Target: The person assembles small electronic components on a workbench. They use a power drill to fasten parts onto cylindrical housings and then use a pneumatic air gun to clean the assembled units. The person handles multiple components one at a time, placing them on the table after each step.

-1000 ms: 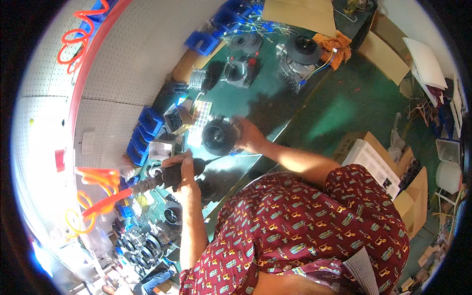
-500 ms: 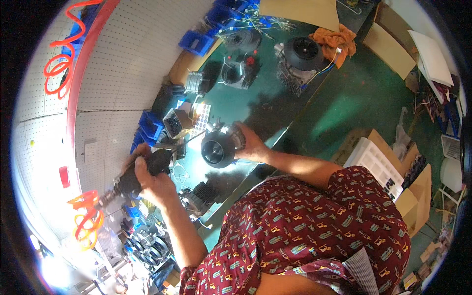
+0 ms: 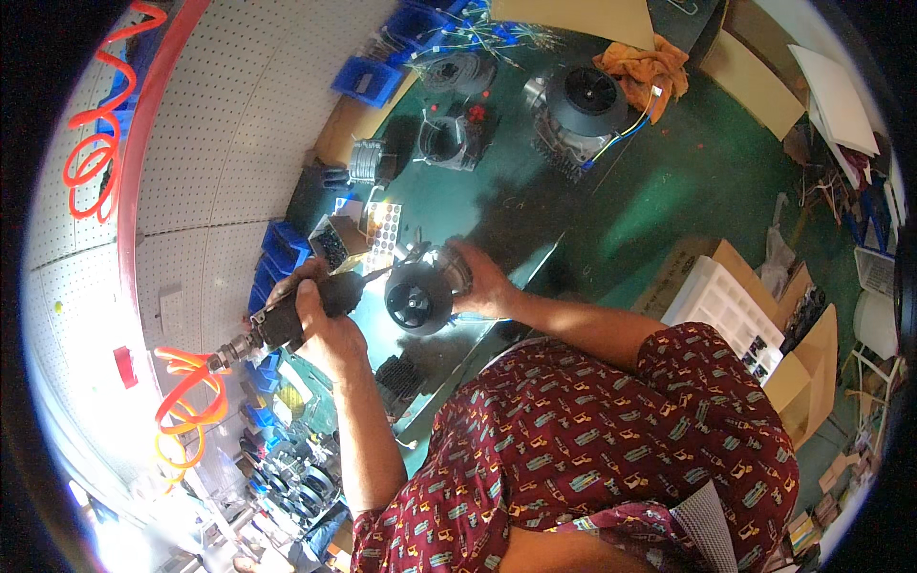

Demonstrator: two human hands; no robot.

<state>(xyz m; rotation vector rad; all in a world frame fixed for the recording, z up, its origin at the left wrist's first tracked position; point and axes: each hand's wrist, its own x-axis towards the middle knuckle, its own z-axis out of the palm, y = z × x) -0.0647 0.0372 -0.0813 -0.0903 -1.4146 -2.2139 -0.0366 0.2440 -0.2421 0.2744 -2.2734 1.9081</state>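
Observation:
My left hand (image 3: 330,334) is wrapped round a dark air screwdriver (image 3: 281,325), with an orange coiled hose (image 3: 196,406) at its rear end. The screwdriver's thin bit points right and reaches the left edge of a small blower motor (image 3: 420,298); whether they touch I cannot tell. This blower has a round black fan housing and a metal body. My right hand (image 3: 485,284) grips it from the right side, its fingers partly hidden behind the body. Just beyond the bit lie a sheet of round stickers (image 3: 384,227) and an open small box (image 3: 336,241).
A larger blower (image 3: 573,115) with loose wires stands at the back beside an orange cloth (image 3: 645,72). Metal housings (image 3: 449,140) sit on the green bench. Blue bins (image 3: 368,81) line the pegboard (image 3: 224,143). A white compartment tray (image 3: 721,310) is at right.
My left hand has brought the screwdriver right, its bit now at the blower's edge. The blower stays in my right hand. The whole view has shifted slightly.

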